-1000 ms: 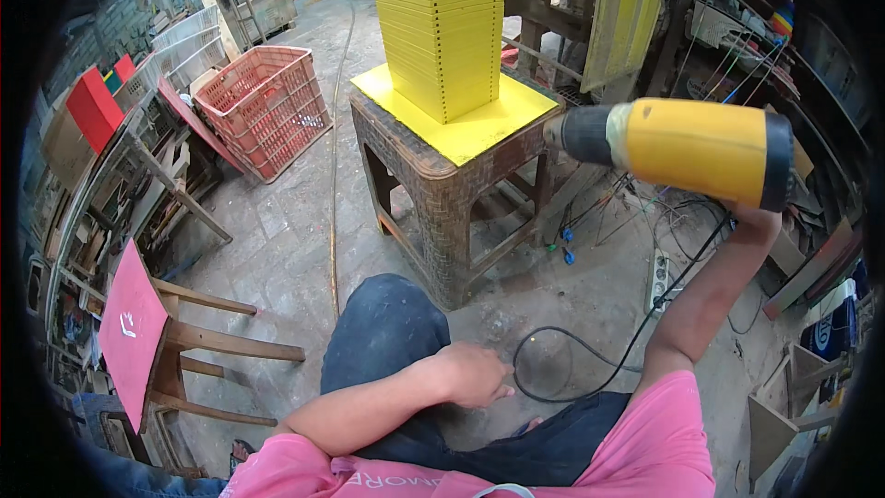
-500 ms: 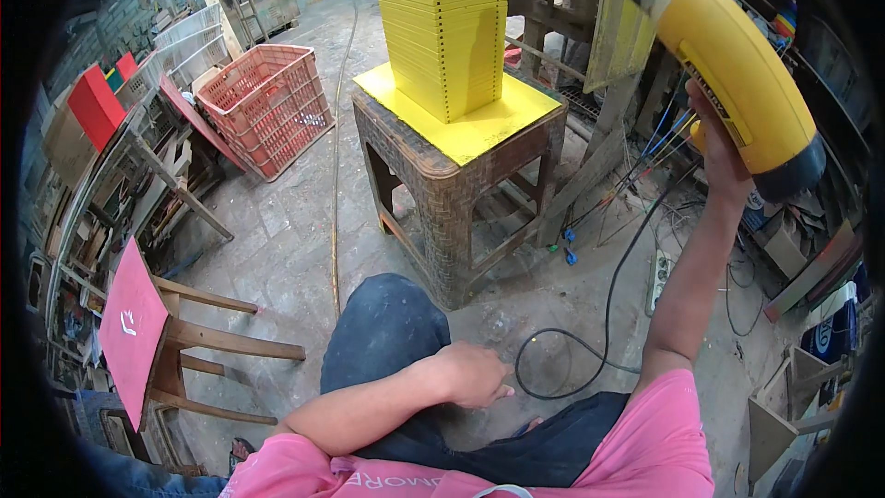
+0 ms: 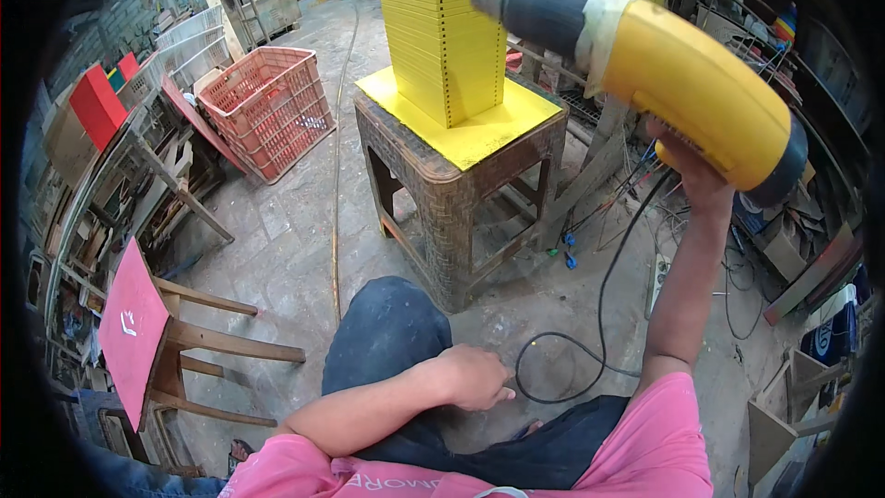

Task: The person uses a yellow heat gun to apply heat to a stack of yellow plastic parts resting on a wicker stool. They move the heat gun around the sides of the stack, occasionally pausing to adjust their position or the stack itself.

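Note:
My right hand (image 3: 698,169) is closed around the grip of a yellow heat gun (image 3: 701,83) with a dark barrel and a metal nozzle. The nozzle points left, close to the right face of a tall stack of yellow sheets (image 3: 442,46) with dark holes along its edges. The stack stands upright on a flat yellow sheet (image 3: 530,117), which lies on a brown woven-pattern stool (image 3: 452,212). Over my bent knee rests my left hand (image 3: 475,376), its fingers loosely curled with nothing seen in them.
A black cord (image 3: 604,314) hangs from the heat gun and loops on the floor. At left are a red plastic crate (image 3: 267,115) and a tipped wooden stool (image 3: 134,332) with a pink seat. A long hose (image 3: 336,221) runs along the floor. Wooden scraps and cables crowd the right side.
The heat gun has moved left and tilted toward level, bringing its nozzle near the yellow stack. My right arm moved with it. My left hand stays put.

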`<move>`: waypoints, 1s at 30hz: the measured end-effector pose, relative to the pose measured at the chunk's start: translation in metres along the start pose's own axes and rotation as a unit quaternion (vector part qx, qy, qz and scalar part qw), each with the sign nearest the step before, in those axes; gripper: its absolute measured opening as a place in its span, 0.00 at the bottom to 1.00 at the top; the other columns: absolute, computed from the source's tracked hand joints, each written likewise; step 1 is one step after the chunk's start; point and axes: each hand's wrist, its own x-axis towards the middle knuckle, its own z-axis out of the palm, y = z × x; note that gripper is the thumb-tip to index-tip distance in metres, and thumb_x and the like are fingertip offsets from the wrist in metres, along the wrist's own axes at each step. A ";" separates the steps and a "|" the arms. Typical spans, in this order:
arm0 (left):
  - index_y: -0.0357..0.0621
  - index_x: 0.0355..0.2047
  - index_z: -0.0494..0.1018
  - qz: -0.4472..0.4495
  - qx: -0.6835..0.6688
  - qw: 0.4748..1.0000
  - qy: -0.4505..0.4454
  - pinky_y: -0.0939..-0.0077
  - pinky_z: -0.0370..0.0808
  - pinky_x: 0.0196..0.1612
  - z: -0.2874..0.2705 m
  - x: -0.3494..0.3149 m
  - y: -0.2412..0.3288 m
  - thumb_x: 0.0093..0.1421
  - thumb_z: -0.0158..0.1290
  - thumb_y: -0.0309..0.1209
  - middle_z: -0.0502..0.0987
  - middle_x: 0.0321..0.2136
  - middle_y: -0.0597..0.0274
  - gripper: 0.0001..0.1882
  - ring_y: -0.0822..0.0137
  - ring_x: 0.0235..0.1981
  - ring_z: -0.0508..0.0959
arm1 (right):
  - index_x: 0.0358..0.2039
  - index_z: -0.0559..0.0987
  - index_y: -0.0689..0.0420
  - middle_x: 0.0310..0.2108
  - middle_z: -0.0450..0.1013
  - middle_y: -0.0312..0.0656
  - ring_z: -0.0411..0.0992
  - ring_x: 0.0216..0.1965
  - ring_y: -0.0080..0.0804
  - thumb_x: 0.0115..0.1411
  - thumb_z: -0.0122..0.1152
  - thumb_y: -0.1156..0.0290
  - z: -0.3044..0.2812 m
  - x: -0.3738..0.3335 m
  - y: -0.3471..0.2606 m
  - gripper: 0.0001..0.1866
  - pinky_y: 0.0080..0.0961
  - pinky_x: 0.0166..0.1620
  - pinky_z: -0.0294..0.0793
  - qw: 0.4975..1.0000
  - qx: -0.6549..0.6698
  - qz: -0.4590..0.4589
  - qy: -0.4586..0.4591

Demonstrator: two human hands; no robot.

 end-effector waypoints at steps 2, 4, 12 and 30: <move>0.40 0.47 0.70 0.000 0.003 1.000 0.004 0.54 0.70 0.49 -0.001 -0.001 -0.001 0.66 0.40 0.47 0.75 0.40 0.43 0.24 0.45 0.45 0.75 | 0.43 0.78 0.60 0.37 0.78 0.38 0.76 0.38 0.27 0.50 0.71 0.75 0.000 0.010 -0.008 0.19 0.23 0.41 0.76 0.991 -0.122 -0.048 0.026; 0.40 0.47 0.71 -0.006 0.003 1.000 0.007 0.54 0.70 0.49 -0.001 -0.002 -0.001 0.65 0.41 0.47 0.76 0.40 0.43 0.23 0.45 0.45 0.75 | 0.39 0.80 0.59 0.31 0.78 0.34 0.74 0.29 0.21 0.50 0.73 0.70 0.000 0.021 -0.013 0.16 0.18 0.34 0.74 0.988 -0.130 -0.013 0.084; 0.40 0.50 0.70 -0.008 0.008 1.000 -0.007 0.55 0.70 0.49 0.003 0.000 -0.004 0.66 0.39 0.48 0.75 0.40 0.42 0.25 0.45 0.45 0.75 | 0.37 0.79 0.60 0.28 0.77 0.35 0.71 0.23 0.19 0.48 0.75 0.68 0.017 0.026 -0.029 0.18 0.15 0.28 0.71 0.962 -0.163 0.013 0.219; 0.40 0.49 0.71 -0.008 0.010 1.000 -0.011 0.55 0.70 0.50 0.004 0.003 -0.003 0.66 0.39 0.48 0.76 0.41 0.43 0.25 0.45 0.46 0.74 | 0.38 0.78 0.60 0.28 0.77 0.38 0.71 0.22 0.20 0.48 0.74 0.67 0.025 0.027 -0.032 0.19 0.16 0.26 0.70 0.974 -0.095 0.094 0.182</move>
